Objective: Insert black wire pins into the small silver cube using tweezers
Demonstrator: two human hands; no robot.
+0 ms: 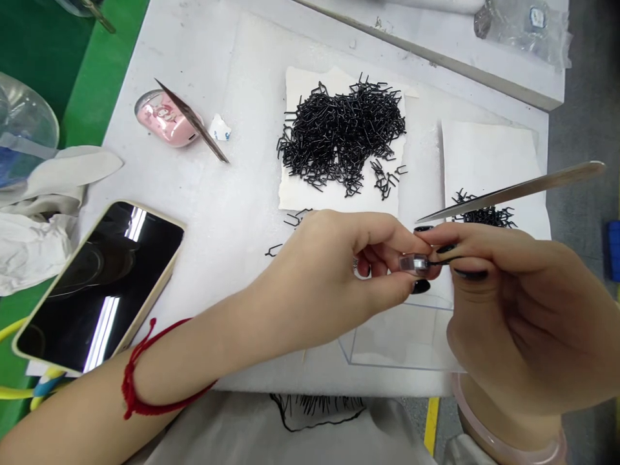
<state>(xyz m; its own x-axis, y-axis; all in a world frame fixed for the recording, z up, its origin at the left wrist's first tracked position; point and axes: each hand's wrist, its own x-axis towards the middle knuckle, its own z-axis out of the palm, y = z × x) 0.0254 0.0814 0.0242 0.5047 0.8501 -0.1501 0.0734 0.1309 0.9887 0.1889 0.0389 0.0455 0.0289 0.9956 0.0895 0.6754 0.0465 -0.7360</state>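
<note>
My left hand (334, 271) pinches a small shiny metal part (414, 263) between thumb and fingertips. My right hand (513, 310) meets it from the right, fingers closed, holding long metal tweezers (513, 190) that stick up and to the right. The fingertips of both hands touch around the small part. Behind my hands a big heap of small black wire clips (341, 132) lies on a white sheet (300, 187). A smaller bunch of black clips (484, 213) lies on a second white sheet (489, 155) just behind my right hand.
A smartphone (101, 284) lies face up at the left. A pink case (162, 116) with a second pair of tweezers (194, 123) across it sits farther back. White cloth (43, 206) lies at the left edge. A clear plastic bag (527, 22) sits at top right. Loose clips (290, 223) lie on the white pad (217, 194).
</note>
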